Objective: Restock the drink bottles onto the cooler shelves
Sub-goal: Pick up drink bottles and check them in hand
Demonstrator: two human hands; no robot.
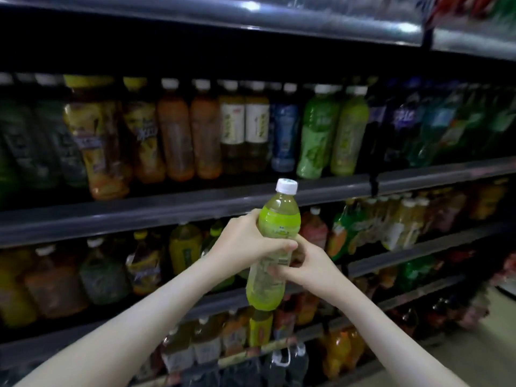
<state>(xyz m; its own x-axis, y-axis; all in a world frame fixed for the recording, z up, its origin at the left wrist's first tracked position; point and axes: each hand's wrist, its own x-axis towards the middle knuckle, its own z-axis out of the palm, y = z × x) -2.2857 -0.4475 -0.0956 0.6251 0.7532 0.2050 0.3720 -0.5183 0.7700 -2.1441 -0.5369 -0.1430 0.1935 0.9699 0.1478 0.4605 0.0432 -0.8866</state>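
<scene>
I hold a green drink bottle with a white cap upright in front of the cooler shelves. My left hand grips its upper middle from the left, thumb across the label. My right hand holds the lower middle from the right, fingers curled round it. The bottle hangs in the air just below the front rail of the upper shelf. Two matching green bottles stand on that shelf, up and to the right.
The upper shelf carries a full row of yellow, orange, white-labelled, blue and green bottles. Lower shelves hold bigger bottles of tea and juice. A dark canopy overhangs the top. Pale floor shows at the lower right.
</scene>
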